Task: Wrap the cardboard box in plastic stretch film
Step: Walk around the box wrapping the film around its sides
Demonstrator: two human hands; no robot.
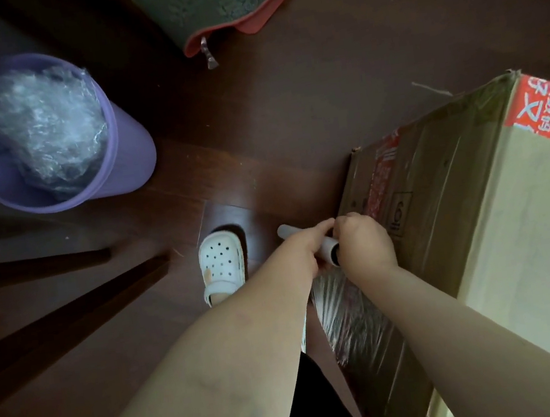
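A large cardboard box (498,198) with red printed labels stands on the dark wooden floor at the right. Clear film lies over its left side. Low beside that side, both hands hold a grey stretch film roll (289,232). My left hand (303,254) grips the roll's middle. My right hand (363,243) grips its near end, by the box's lower corner. A wrinkled sheet of stretch film (349,318) runs from the roll down along the box's side, below my right forearm.
A purple bin (127,147) filled with crumpled film stands at the left. A grey mat with a red edge (220,7) lies at the top. My foot in a white clog (221,265) is near the roll. Dark furniture legs (69,315) cross the left floor.
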